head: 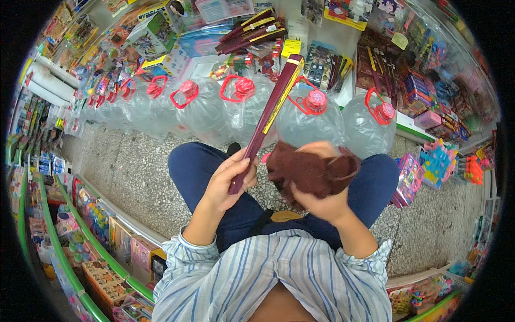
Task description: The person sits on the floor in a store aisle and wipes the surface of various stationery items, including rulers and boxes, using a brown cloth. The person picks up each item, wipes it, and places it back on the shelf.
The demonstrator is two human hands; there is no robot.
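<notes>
My left hand (231,177) grips the lower end of a folded hand fan (270,116), dark maroon with a yellow label strip along its upper half. The fan tilts up to the right, over the large clear water bottles. In my right hand (324,203) is a bunched dark brown cloth (314,171), slightly blurred; it does not touch the fan. More maroon fans (253,32) lie in a fanned-out pile on the shelf ahead, and several others (378,68) lean at the right of that shelf.
Large water bottles (245,116) with red caps and handles line the shelf's front. Small toy boxes and a yellow box (291,48) fill the shelf behind. A pink toy box (408,177) stands on the speckled floor (132,173) at right. Green-edged shelves (96,257) flank the lower left.
</notes>
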